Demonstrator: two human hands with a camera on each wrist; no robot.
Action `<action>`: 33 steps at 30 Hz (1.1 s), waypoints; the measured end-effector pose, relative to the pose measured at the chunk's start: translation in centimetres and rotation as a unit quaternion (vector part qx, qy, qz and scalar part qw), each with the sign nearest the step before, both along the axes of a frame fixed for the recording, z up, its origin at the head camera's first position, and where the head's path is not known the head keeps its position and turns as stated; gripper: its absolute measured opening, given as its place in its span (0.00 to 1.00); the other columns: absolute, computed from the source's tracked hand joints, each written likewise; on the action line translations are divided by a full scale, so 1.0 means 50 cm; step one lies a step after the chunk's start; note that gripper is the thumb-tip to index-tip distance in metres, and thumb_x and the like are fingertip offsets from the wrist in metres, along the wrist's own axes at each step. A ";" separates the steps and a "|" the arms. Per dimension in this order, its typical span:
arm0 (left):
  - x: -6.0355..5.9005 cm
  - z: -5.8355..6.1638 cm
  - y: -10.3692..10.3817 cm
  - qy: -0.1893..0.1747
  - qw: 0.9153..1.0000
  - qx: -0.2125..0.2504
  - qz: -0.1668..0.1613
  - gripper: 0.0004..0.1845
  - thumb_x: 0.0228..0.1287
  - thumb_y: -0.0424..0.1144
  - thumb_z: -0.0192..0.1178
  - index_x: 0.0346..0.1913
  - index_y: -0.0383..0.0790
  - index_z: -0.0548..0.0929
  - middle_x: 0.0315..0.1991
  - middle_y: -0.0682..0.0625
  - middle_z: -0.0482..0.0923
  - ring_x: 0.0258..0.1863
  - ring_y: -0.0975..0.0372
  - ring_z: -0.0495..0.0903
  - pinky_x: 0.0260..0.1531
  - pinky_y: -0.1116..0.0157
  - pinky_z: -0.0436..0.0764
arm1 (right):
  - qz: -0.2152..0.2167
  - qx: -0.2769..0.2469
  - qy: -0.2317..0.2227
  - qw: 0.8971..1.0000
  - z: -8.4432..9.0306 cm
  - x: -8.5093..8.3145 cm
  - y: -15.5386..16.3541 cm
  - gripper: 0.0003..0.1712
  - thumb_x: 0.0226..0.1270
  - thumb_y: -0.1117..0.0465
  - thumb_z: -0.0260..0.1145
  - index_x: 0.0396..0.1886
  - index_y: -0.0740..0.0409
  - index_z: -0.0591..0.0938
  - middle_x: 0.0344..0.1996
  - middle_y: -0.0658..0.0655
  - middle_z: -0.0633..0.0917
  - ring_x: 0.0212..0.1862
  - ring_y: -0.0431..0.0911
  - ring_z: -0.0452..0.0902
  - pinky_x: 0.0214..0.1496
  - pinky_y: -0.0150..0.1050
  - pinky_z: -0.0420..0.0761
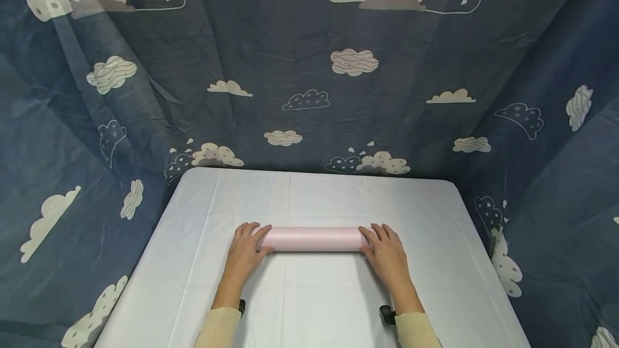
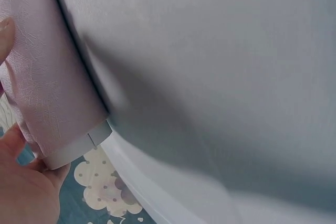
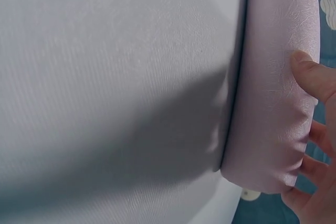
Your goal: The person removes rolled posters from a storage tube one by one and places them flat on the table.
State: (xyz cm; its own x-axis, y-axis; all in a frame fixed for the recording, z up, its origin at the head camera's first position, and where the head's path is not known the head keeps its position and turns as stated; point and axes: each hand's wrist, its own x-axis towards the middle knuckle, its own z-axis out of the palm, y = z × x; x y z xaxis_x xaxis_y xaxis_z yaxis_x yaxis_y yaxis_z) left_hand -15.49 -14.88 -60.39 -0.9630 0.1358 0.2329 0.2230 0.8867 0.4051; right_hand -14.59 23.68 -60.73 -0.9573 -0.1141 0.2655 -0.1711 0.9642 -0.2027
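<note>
Pink roll [image 1: 314,238] lying across the middle of the white surface [image 1: 314,310], parallel to its near edge. Left hand [image 1: 245,254] curled around the roll's left end, right hand [image 1: 385,254] around its right end, thumbs on the near side. Behind the roll, a blue cloud-print curtain [image 1: 309,69].

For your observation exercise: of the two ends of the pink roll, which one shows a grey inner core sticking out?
The end held by the left hand: there a grey core pokes out of the pink roll, while the right-hand end looks closed.
</note>
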 end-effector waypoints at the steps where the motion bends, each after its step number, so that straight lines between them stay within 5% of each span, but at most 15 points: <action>1: 0.000 0.000 0.002 0.001 1.000 0.000 0.001 0.31 0.61 0.50 0.77 0.68 0.50 0.84 0.67 0.38 0.79 0.73 0.37 0.69 0.72 0.41 0.74 | 0.001 -0.001 0.001 1.000 0.000 -0.001 0.002 0.33 0.64 0.52 0.80 0.68 0.45 0.82 0.68 0.63 0.81 0.74 0.66 0.71 0.78 0.64 0.71; 33: 0.029 -0.011 0.074 0.046 0.998 -0.011 0.047 0.31 0.58 0.53 0.78 0.65 0.52 0.85 0.63 0.40 0.80 0.67 0.42 0.73 0.65 0.45 0.80 | -0.006 -0.006 -0.043 0.999 0.010 -0.043 0.041 0.31 0.69 0.55 0.76 0.71 0.46 0.80 0.74 0.66 0.75 0.80 0.69 0.62 0.77 0.75 0.64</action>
